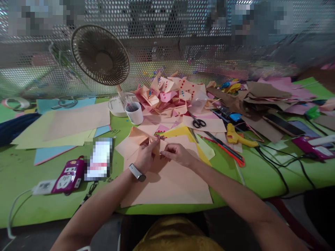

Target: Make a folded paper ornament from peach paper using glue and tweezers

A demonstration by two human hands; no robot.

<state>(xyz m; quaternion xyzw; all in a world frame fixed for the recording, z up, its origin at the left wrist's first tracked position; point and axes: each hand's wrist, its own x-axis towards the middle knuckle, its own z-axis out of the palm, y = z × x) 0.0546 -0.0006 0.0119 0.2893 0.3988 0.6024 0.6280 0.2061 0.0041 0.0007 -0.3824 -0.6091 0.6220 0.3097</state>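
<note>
Near the middle of the table, my left hand, with a watch on its wrist, is closed on a folded piece of peach paper. My right hand is beside it, thumb and fingers pinched together close to the folded paper. What sits between those fingertips is too small to make out. Under both hands lies a large peach paper sheet. A yellow sheet sticks out behind it.
Behind are a paper scrap pile, white cup and fan. Scissors, a red-edged cutter and yellow glue gun with cables lie right. A phone and purple power strip lie left.
</note>
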